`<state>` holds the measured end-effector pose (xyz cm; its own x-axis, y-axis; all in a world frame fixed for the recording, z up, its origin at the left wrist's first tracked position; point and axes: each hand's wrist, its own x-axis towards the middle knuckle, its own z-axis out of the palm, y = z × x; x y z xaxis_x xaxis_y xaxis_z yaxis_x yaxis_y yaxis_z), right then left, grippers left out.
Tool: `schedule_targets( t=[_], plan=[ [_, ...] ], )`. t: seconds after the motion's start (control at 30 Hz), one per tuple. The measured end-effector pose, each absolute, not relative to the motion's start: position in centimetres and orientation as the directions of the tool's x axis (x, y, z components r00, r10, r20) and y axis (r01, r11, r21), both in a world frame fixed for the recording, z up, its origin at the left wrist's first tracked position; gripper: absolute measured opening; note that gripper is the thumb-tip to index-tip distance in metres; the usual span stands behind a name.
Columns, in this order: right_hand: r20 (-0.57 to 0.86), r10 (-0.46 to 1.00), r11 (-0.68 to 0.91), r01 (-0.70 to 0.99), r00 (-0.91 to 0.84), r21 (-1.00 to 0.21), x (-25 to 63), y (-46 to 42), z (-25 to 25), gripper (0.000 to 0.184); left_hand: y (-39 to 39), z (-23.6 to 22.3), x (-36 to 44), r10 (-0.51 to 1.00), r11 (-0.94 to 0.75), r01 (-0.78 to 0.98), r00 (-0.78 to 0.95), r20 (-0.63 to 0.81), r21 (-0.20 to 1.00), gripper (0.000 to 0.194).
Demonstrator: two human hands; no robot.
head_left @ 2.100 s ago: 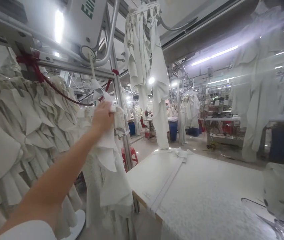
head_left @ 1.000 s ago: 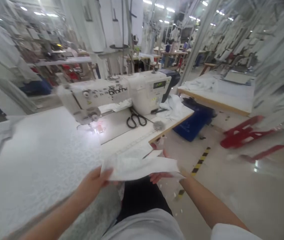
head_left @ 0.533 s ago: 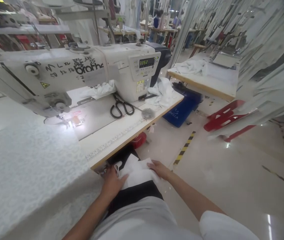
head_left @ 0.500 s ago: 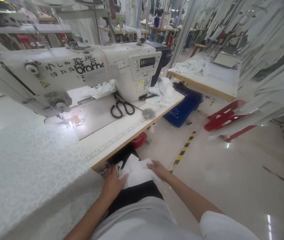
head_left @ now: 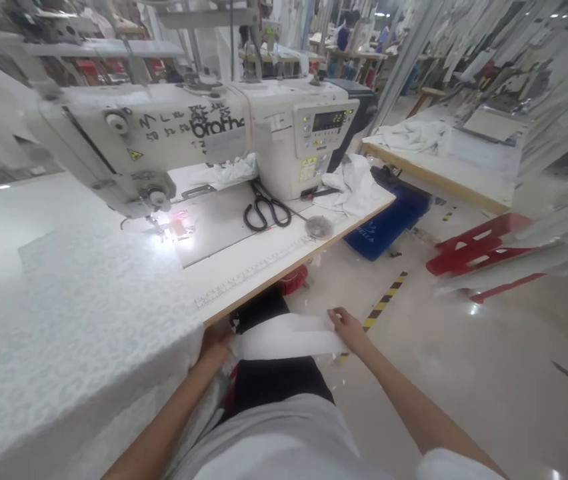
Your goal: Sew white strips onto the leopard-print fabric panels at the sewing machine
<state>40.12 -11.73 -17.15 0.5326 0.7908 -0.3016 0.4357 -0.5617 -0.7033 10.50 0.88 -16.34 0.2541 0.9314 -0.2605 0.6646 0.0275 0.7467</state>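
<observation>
A white strip of cloth (head_left: 289, 337) is stretched across my lap below the table edge. My right hand (head_left: 349, 328) is closed on its right end, thumb and fingers pinching the upper corner. At the other end, my left hand (head_left: 217, 345) grips the strip close under the table edge, its fingertips partly hidden. Beside my left arm hangs a large pale patterned fabric (head_left: 89, 313), which runs up to the lit needle area of the sewing machine (head_left: 174, 133).
Black-handled scissors (head_left: 267, 212) and a round metal disc (head_left: 319, 227) lie on the machine table. Crumpled white cloth (head_left: 357, 187) sits at its right end. A blue bin (head_left: 379, 227) stands beyond the edge, with a red stool (head_left: 484, 247) further right.
My hands have moved apart, the right one rightward and the left one toward the table edge. The bunched white cloth is now spread into a strip. The view has shifted left.
</observation>
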Motion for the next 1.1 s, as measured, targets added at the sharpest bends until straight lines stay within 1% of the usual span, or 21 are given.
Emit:
schedule_targets(
  t=[0.07,0.13,0.17,0.2,0.23,0.27,0.3,0.33,0.37,0.4,0.43,0.47,0.5,0.57,0.67,0.73,0.8,0.87,0.93,1.03,1.1],
  plan=[
    [-0.233,0.838,-0.506,0.544,0.494,-0.669,39.5,-12.2,-14.3,0.027,-1.1,-15.0,11.1,0.923,-0.038,0.635,0.319,-0.217,0.772,0.038],
    [-0.151,0.917,-0.371,0.653,0.368,-0.660,37.8,-12.1,-10.6,0.027,-3.4,-12.5,12.5,0.868,-0.172,0.555,0.476,-0.141,0.814,0.052],
    [-0.103,0.962,-0.255,0.707,0.252,-0.659,36.7,-11.9,-8.4,0.024,-4.3,-11.0,13.4,0.782,-0.284,0.457,0.619,-0.072,0.843,0.057],
    [-0.001,1.000,0.003,0.789,-0.005,-0.614,35.4,-11.5,-6.2,0.022,-5.0,-9.3,14.2,0.688,-0.365,0.344,0.726,0.002,0.865,0.057],
    [0.097,0.962,0.265,0.788,-0.255,-0.555,34.2,-11.0,-4.0,0.019,-5.4,-7.6,14.9,0.604,-0.387,0.260,0.797,0.030,0.885,0.047],
    [0.193,0.885,0.460,0.737,-0.423,-0.495,33.1,-10.4,-1.9,0.018,-5.6,-5.9,15.4,0.540,-0.381,0.213,0.841,0.029,0.900,0.028],
    [0.296,0.809,0.587,0.680,-0.508,-0.439,32.1,-9.6,-0.1,0.017,-5.5,-4.2,15.6,0.520,-0.372,0.201,0.854,0.024,0.906,0.016],
    [0.398,0.766,0.642,0.642,-0.505,-0.420,31.3,-8.7,1.4,0.015,-5.1,-2.6,15.5,0.534,-0.349,0.212,0.846,0.008,0.913,0.017],
    [0.484,0.757,0.646,0.615,-0.439,-0.452,30.6,-7.7,2.4,0.015,-4.6,-1.2,15.0,0.580,-0.316,0.234,0.815,-0.008,0.919,0.022],
    [0.534,0.777,0.615,0.582,-0.333,-0.532,30.1,-6.6,2.9,0.024,-4.0,-0.1,14.3,0.642,-0.272,0.253,0.767,-0.021,0.928,0.024],
    [0.530,0.817,0.562,0.523,-0.227,-0.641,29.8,-5.6,2.8,0.036,-3.4,0.8,13.5,0.701,-0.217,0.258,0.713,-0.034,0.941,0.025],
    [0.481,0.862,0.498,0.438,-0.158,-0.749,29.4,-4.7,2.3,0.047,-2.8,1.3,12.6,0.747,-0.147,0.245,0.662,-0.054,0.958,0.025],
    [0.406,0.904,0.426,0.352,-0.135,-0.833,29.1,-3.9,1.3,0.055,-2.3,1.5,11.8,0.784,-0.072,0.214,0.616,-0.077,0.974,0.025],
    [0.274,0.951,0.302,0.238,-0.145,-0.923,28.4,-3.2,-1.5,0.060,-1.5,0.7,10.7,0.832,0.051,0.128,0.543,-0.113,0.990,0.025],
    [0.160,0.984,0.171,0.170,-0.080,-0.970,27.8,-4.3,-5.6,0.052,-1.5,-1.6,10.6,0.852,0.188,0.014,0.495,-0.170,0.982,0.025],
    [0.109,0.992,0.115,0.126,-0.058,-0.985,27.9,-5.9,-7.0,0.048,-2.0,-2.9,11.3,0.828,0.238,-0.017,0.526,-0.194,0.971,0.026],
    [0.049,0.995,0.058,0.113,-0.083,-0.992,28.2,-7.4,-7.6,0.043,-2.5,-3.5,12.1,0.798,0.242,-0.002,0.569,-0.198,0.970,0.026],
    [-0.027,0.997,-0.017,0.140,-0.073,-0.990,28.8,-8.4,-7.8,0.036,-2.5,-3.7,12.8,0.805,0.190,0.051,0.563,-0.185,0.980,0.025],
    [-0.096,0.995,-0.098,0.162,0.021,-0.982,29.6,-8.9,-8.4,0.035,-2.1,-3.7,13.2,0.848,0.133,0.107,0.502,-0.169,0.985,0.026],
    [-0.133,0.955,-0.184,0.175,0.266,-0.967,31.8,-8.8,-10.5,0.034,-1.7,-3.6,13.1,0.908,0.106,0.146,0.388,-0.156,0.984,0.028],
    [-0.156,0.890,-0.249,0.171,0.428,-0.953,33.9,-8.6,-12.7,0.038,-2.0,-3.1,12.4,0.909,0.112,0.154,0.383,-0.163,0.982,0.029]
  ],
)
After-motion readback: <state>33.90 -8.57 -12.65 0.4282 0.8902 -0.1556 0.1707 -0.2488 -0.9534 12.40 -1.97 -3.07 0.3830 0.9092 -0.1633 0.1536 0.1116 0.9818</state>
